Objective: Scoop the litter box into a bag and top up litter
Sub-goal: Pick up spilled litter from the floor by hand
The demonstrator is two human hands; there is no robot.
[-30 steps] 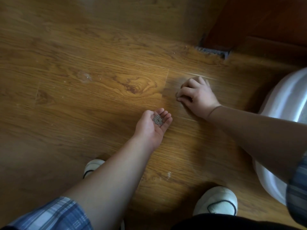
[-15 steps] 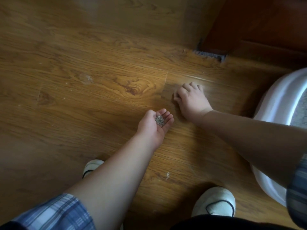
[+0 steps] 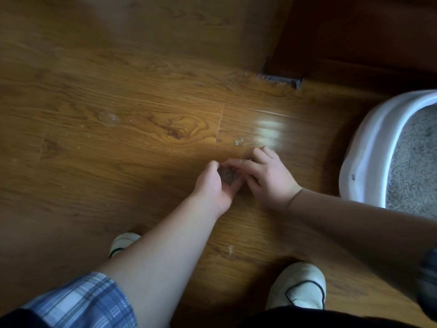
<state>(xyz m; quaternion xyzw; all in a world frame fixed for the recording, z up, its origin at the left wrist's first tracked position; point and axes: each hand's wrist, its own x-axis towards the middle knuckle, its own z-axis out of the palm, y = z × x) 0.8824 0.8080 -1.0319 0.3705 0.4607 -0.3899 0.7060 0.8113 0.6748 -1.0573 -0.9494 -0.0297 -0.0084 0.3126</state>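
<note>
- The left hand (image 3: pixel 216 187) is cupped, palm up. Its fingers (image 3: pixel 235 183) curl round a small pile of grey litter grains (image 3: pixel 227 178).
- A second ago the right hand (image 3: pixel 272 178) was further out on the brown wooden floor (image 3: pixel 118 143), past the left fingers, with its fingers down on the boards. Now it has come back and sits right beside the left hand, and its fingers (image 3: pixel 259 154) reach over the cupped palm.
- The right fingertips over the palm are blurry (they are moving fast). I cannot tell if they pinch grains or have let go.
- My guess is that the right hand is dropping what it gathered into the left palm.
- The left hand has hardly moved. It has kept the pile safe the whole time.
- A few loose grey grains (image 3: pixel 238 141) lie on the floor just past the right fingers. Nothing touches them.
- The white plastic litter box (image 3: pixel 364 150) sits well off to the right of the right fingers, with grey litter (image 3: pixel 416 166) inside.
- No bag and no scoop can be seen here.
- What this means: the person is picking up spilled grains by hand, which is a small tidy-up job beside the box. I think the last loose grains come next, and the left fingers should stay curled so the pile does not spill.
</note>
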